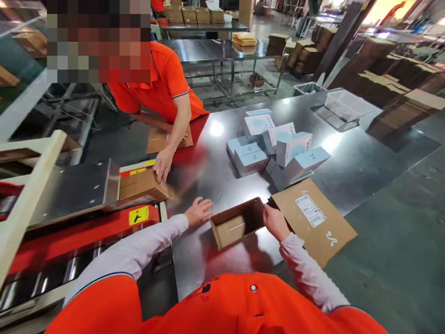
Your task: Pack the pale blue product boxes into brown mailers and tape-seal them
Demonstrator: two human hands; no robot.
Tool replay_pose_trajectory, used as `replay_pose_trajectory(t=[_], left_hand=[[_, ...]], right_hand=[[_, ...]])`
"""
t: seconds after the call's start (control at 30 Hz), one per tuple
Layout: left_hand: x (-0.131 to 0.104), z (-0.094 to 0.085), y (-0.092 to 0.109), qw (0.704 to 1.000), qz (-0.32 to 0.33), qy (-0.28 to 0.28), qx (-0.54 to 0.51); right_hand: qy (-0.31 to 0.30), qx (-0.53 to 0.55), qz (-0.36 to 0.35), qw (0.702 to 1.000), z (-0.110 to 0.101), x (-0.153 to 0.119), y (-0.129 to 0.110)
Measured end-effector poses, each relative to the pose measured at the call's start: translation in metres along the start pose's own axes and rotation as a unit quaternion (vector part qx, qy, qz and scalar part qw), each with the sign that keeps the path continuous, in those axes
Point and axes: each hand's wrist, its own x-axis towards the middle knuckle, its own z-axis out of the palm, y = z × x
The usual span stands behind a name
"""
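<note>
head view — one open carton (233,227), two hands

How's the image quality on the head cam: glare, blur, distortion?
Head view: strong wide-angle distortion, with table edges splaying outward; bright ceiling-light glare spots on the steel top near the pale blue boxes; blown-out highlights at the upper right; the left hand and the co-worker's cardboard box slightly motion-blurred; the right hand on the open carton fairly sharp; the co-worker's face is pixelated.

Product boxes (274,146) lie behind the open carton (236,222).
</note>
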Motion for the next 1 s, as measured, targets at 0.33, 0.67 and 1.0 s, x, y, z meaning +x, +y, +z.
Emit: replay_pose_trajectory(t=[0.33, 0.67, 1.0], left_hand=[[0.273, 0.075, 0.092, 0.972, 0.042, -0.011, 0.232], [0.055, -0.04, 0.035, 0.965, 0.116, 0.235, 0.021], [-0.088, -0.042, 0.061, 0.964, -0.127, -0.026, 0.233]], right_hand=[[0.135, 0.291, -0.033, 0.947, 0.044, -0.007, 0.013], [0.088, 0.383, -0.004, 0.92, 0.044, 0.009, 0.007], [0.133, 0.374, 0.0, 0.918, 0.057, 0.003, -0.002]])
